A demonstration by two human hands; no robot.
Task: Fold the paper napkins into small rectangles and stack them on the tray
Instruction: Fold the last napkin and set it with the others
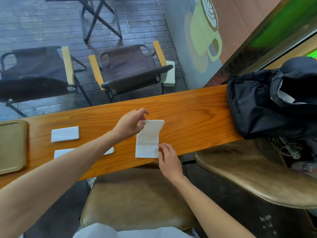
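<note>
On the wooden counter (188,107) a white paper napkin (148,140) lies as a long strip, its near end flat on the wood and its far end lifted off the surface. The left hand (130,125) pinches that raised far edge between thumb and fingertips, the remaining fingers loosely curled above it. The right hand (169,158) presses its fingertips against the napkin's near right corner, at the counter's front edge; its fingers look nearly straight rather than curled round the paper. To the left, a folded napkin (65,134) rests flat on the counter, and nearer the front edge a second folded napkin (63,152) lies partly hidden under the left forearm. The tan tray (12,145) sits at the far left end of the counter, apart from both folded pieces. A black backpack (267,103) rests on the counter's right end. Below the counter a brown cushioned stool (137,200) shows between the arms
</note>
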